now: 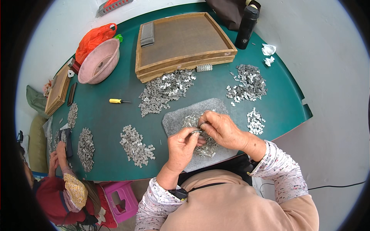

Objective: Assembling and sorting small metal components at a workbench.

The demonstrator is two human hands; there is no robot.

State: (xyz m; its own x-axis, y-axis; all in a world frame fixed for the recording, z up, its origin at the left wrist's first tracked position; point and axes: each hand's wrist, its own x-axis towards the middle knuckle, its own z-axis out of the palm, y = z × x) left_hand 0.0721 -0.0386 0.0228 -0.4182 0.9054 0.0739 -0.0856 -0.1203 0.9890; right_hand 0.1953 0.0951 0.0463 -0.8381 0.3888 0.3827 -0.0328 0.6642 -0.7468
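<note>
My left hand [182,146] and my right hand [223,130] meet over a grey felt mat [174,120], their fingertips pinched together. Between them shows a small curved, shiny metal piece [196,131]; the fingers hide most of it, so its exact kind is unclear. Below the hands, a loose heap of thin silvery pins [208,150] lies on the mat. Small flat metal parts form a pile [137,146] left of my left hand. Another small pile of metal parts [255,121] lies right of my right hand.
Wooden trays [185,65] stand at the back, with larger heaps of metal parts [162,92] before them. A pink basin [99,63], a yellow screwdriver [115,101] and a black bottle [246,29] share the green table. At left, another person's hands [58,156] work near more piles.
</note>
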